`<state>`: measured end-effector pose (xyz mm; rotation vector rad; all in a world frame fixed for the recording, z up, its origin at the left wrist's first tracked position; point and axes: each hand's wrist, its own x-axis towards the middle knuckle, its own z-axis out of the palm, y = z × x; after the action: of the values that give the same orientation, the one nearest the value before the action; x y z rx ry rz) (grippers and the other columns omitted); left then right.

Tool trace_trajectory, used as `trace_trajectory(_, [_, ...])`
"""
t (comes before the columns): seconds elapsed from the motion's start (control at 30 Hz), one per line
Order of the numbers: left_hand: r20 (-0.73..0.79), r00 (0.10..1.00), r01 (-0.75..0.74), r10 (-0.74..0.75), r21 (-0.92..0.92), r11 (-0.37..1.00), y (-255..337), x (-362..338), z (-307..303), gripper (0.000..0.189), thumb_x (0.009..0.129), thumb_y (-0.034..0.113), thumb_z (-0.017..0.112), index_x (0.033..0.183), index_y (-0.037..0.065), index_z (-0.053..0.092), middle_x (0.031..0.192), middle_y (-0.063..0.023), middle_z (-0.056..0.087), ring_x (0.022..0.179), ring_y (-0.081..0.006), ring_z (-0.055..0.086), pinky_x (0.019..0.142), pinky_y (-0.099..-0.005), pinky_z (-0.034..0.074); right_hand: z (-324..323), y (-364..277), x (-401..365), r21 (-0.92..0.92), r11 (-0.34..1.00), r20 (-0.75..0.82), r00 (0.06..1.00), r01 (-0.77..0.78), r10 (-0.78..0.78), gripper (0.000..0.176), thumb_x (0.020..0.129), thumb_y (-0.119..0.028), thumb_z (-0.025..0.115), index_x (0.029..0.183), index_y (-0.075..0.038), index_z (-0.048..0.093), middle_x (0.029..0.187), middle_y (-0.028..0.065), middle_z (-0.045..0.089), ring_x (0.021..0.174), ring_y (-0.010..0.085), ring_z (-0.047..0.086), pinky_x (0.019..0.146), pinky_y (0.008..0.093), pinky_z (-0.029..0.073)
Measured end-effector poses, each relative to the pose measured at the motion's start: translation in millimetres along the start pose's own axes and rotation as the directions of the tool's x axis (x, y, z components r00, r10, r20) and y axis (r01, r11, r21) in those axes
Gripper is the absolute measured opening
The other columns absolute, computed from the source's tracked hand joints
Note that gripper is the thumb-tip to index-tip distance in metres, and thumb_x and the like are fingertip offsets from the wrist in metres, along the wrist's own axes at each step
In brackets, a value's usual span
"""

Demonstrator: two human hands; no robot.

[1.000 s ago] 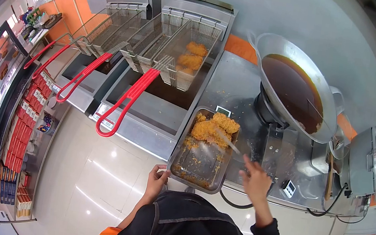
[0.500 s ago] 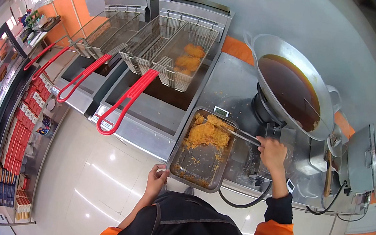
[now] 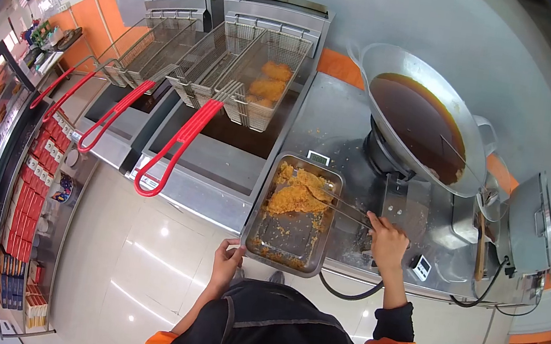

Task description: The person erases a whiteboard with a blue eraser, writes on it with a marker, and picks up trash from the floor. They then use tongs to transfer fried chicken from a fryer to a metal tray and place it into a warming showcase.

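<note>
My right hand is closed around the handle end of metal tongs, whose two arms stand apart and reach left over the tray's rim. Their tips are at a piece of golden fried chicken in the upper part of a metal tray. Loose crumbs lie across the bottom of that tray. At its near left corner, my left hand grips the rim with curled fingers.
To the left, fryers hold wire baskets with red handles; fried pieces sit in one basket. A large wok of dark oil stands at the back right. A small digital timer is near my right wrist; another display sits behind the tray.
My right hand has moved slightly left and toward me, and the tongs now look wider apart, with the chicken lying flatter in the tray. My left hand stays at the corner.
</note>
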<state>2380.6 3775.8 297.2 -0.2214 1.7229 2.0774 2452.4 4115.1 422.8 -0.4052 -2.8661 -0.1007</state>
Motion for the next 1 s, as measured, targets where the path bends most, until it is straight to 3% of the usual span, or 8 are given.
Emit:
trace_trajectory(0.1, [-0.013,1.000,0.006,-0.006,-0.003,1.000,-1.2,1.2,0.5,0.020,0.087,0.011,0.060,0.102,0.003,0.051,0.061,0.0005,0.053,0.053,-0.0052,0.043,0.048,-0.0215,0.032,-8.1,0.8,-3.2,-0.021,0.999,0.033,0.999,-0.034,0.035,0.050,0.067,-0.013,0.071,0.114,-0.021,0.060,0.090,0.0013,0.061,0.074,0.0237,0.062,0.070,0.0359,0.048])
trace_trajectory(0.3, [-0.012,1.000,-0.001,0.001,0.011,1.000,-0.4,0.2,0.5,0.020,0.087,0.011,0.060,0.102,0.003,0.051,0.061,0.0002,0.054,0.052,-0.0054,0.042,0.048,-0.0217,0.032,-42.9,-13.8,-2.4,0.039,0.998,0.067,0.997,0.039,-0.042,0.055,0.064,-0.011,0.072,0.116,-0.020,0.059,0.088,0.0006,0.060,0.076,0.0235,0.062,0.070,0.0361,0.048])
trace_trajectory(0.4, [0.003,1.000,0.009,-0.009,0.036,0.999,1.2,-0.3,-0.1,0.021,0.087,0.013,0.060,0.103,0.003,0.051,0.068,-0.0008,0.054,0.055,-0.0056,0.043,0.052,-0.0213,0.036,-49.0,-30.6,2.2,0.055,0.979,-0.018,0.980,0.197,-0.197,0.050,0.066,-0.009,0.067,0.115,-0.019,0.060,0.087,-0.0002,0.060,0.074,0.0203,0.060,0.067,0.0343,0.046])
trace_trajectory(0.5, [0.014,1.000,0.007,-0.007,0.030,1.000,0.6,0.1,-1.2,0.022,0.087,0.013,0.060,0.103,0.002,0.051,0.069,-0.0009,0.055,0.056,-0.0056,0.044,0.051,-0.0212,0.036,-35.5,-44.0,4.7,-0.077,0.945,-0.099,0.941,0.317,-0.323,0.043,0.068,-0.009,0.061,0.111,-0.017,0.063,0.085,-0.0004,0.060,0.070,0.0174,0.057,0.064,0.0316,0.043])
trace_trajectory(0.7, [0.009,1.000,-0.002,0.002,0.032,1.000,-0.4,1.5,-1.8,0.023,0.087,0.015,0.061,0.103,0.002,0.051,0.069,-0.0008,0.055,0.056,-0.0056,0.044,0.051,-0.0213,0.036,3.6,-48.1,10.8,-0.136,0.943,-0.204,0.922,0.305,-0.328,0.034,0.071,-0.012,0.057,0.104,-0.015,0.065,0.080,-0.0004,0.058,0.065,0.0166,0.055,0.062,0.0306,0.041])
trace_trajectory(0.8, [-0.010,1.000,-0.025,0.026,0.027,0.999,-1.4,3.4,-0.3,0.020,0.087,0.011,0.060,0.103,0.003,0.050,0.061,0.0004,0.053,0.052,-0.0051,0.042,0.047,-0.0214,0.031,5.1,-46.1,14.7,-0.137,0.945,-0.252,0.912,0.297,-0.323,0.034,0.071,-0.011,0.057,0.103,-0.014,0.066,0.080,-0.0001,0.058,0.065,0.0171,0.055,0.061,0.0311,0.041])
trace_trajectory(1.0, [-0.015,1.000,-0.013,0.014,0.035,0.999,1.8,1.3,2.2,0.020,0.087,0.011,0.060,0.103,0.003,0.050,0.061,0.0006,0.052,0.052,-0.0050,0.041,0.047,-0.0213,0.030,8.6,-52.9,12.7,-0.196,0.946,-0.229,0.926,0.258,-0.300,0.032,0.071,-0.013,0.056,0.102,-0.012,0.065,0.083,0.0018,0.059,0.067,0.0181,0.055,0.063,0.0320,0.042])
